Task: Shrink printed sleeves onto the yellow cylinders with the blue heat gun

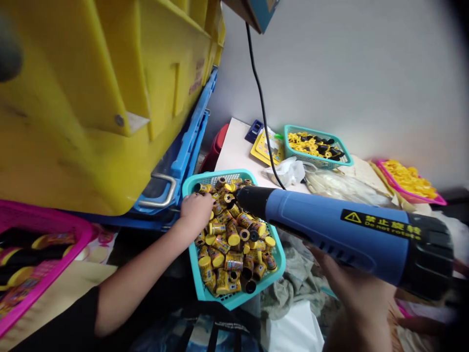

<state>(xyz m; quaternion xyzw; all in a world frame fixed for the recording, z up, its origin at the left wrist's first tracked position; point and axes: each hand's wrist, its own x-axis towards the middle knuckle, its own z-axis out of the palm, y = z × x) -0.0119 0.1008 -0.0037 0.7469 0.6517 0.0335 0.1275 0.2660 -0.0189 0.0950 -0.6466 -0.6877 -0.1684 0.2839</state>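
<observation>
Okay, my left hand (pixel 198 211) is at the basket (pixel 279 259) rim's 10 o'clock, fingers among the bottles (pixel 233 261); can't tell if it's pinching one. Right hand (pixel 355 293) grips the heat gun (pixel 330 225), farther off at their 4 o'clock, its long axis pointing roughly 9.

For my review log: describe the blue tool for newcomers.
From the big yellow bin at upper left, look down-right to the nearer turquoise basket. To its right, in the right hand, is the blue tool. Its black ends and "Do not rotate" label set it apart.
</observation>
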